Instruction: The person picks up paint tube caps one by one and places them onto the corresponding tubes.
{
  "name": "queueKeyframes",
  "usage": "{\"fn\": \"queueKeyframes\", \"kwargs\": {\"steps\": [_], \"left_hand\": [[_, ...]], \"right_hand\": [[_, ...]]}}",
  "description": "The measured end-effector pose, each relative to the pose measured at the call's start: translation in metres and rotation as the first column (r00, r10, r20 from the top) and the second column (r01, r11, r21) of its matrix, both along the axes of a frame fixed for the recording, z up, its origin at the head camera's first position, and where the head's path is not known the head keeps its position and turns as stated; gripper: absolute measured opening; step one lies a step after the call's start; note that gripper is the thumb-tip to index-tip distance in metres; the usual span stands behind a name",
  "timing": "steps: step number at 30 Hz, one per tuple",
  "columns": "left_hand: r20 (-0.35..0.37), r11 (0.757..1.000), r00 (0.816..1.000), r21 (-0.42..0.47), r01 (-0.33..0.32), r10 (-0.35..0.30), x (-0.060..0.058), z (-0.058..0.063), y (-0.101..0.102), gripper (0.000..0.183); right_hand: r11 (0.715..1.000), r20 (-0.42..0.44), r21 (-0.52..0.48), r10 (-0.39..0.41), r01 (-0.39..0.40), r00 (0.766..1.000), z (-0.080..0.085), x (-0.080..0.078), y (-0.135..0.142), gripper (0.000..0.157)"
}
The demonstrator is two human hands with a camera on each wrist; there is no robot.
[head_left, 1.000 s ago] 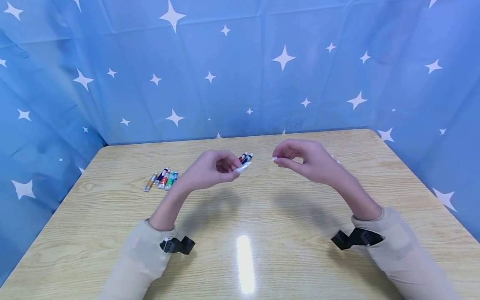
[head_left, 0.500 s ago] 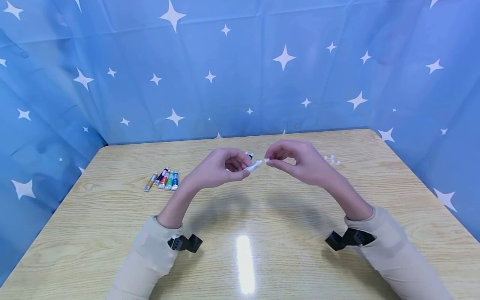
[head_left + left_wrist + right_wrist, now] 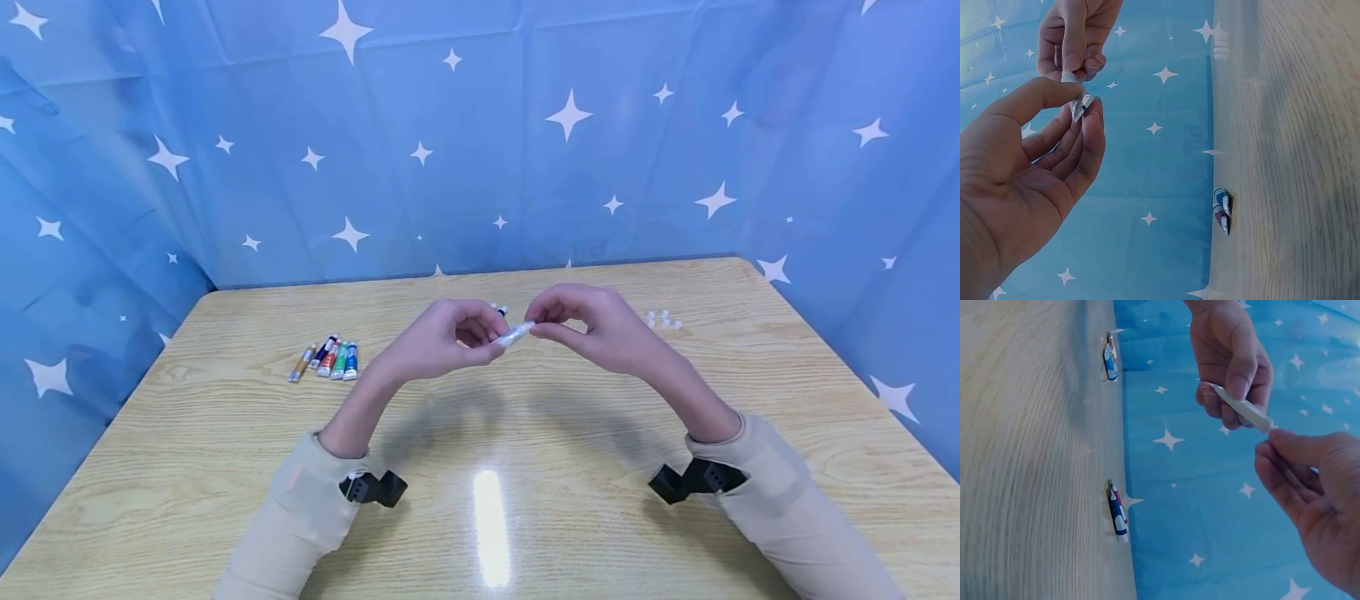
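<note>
My left hand (image 3: 438, 340) pinches a white paint tube (image 3: 513, 334) between thumb and fingers, its nozzle end pointing toward the right. The tube's flat crimped end sticks out beside the left fingertips in the right wrist view. With thumb and fingertips, my right hand (image 3: 592, 327) pinches a small white cap at the nozzle end of the tube (image 3: 1247, 412). The fingertips mostly hide that cap, so I cannot tell how far it sits on the nozzle. Both hands are raised above the wooden table (image 3: 435, 533).
Several coloured paint tubes (image 3: 330, 360) lie on the table at the left. Behind my left hand lie two more tubes (image 3: 1117, 515), one dark blue and one red. Several small white caps (image 3: 664, 320) sit at the back right. A blue star-patterned cloth (image 3: 480, 150) hangs behind the table.
My left hand has moved right with the tube, and my right hand has moved left with the cap. The gap between cap and nozzle has closed.
</note>
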State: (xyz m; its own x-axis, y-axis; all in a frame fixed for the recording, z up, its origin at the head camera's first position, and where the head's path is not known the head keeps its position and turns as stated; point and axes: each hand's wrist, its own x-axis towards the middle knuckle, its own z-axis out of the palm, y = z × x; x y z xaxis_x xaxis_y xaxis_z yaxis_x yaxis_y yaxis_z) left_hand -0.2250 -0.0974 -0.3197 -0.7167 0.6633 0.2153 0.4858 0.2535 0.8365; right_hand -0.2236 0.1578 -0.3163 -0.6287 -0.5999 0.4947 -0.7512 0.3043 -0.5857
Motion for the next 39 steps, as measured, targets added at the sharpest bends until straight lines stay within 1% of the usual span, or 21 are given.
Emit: {"fn": "queueKeyframes", "kwargs": {"steps": [8, 13, 16, 24, 32, 39], "left_hand": [[-0.005, 1.000, 1.000, -0.001, -0.007, 0.007, 0.000, -0.001, 0.001, 0.011], [-0.006, 1.000, 1.000, -0.007, -0.014, 0.014, 0.001, 0.000, 0.002, 0.011], [-0.019, 1.000, 1.000, -0.015, -0.021, 0.020, 0.001, -0.001, 0.002, 0.011], [-0.089, 0.999, 0.995, -0.033, -0.038, 0.035, 0.004, 0.000, 0.006, 0.011], [-0.124, 0.999, 0.992, -0.042, -0.035, 0.029, 0.007, 0.001, 0.010, 0.011], [-0.133, 0.998, 0.991, -0.047, -0.039, 0.032, 0.008, 0.002, 0.011, 0.012]], "right_hand": [[1.000, 0.003, 0.001, -0.009, 0.009, 1.000, -0.003, -0.002, -0.002, 0.012], [0.999, -0.019, 0.032, -0.038, 0.039, 0.999, -0.004, -0.001, -0.002, 0.005], [0.998, -0.025, 0.046, -0.044, 0.045, 0.999, -0.004, -0.001, -0.002, 0.002], [0.998, -0.004, 0.042, -0.052, 0.052, 0.999, -0.006, -0.002, -0.001, 0.007], [0.996, 0.033, 0.049, -0.074, 0.072, 0.997, -0.007, -0.002, -0.001, 0.025], [0.991, 0.075, 0.065, -0.124, 0.120, 0.989, -0.007, 0.000, -0.002, 0.037]]}}
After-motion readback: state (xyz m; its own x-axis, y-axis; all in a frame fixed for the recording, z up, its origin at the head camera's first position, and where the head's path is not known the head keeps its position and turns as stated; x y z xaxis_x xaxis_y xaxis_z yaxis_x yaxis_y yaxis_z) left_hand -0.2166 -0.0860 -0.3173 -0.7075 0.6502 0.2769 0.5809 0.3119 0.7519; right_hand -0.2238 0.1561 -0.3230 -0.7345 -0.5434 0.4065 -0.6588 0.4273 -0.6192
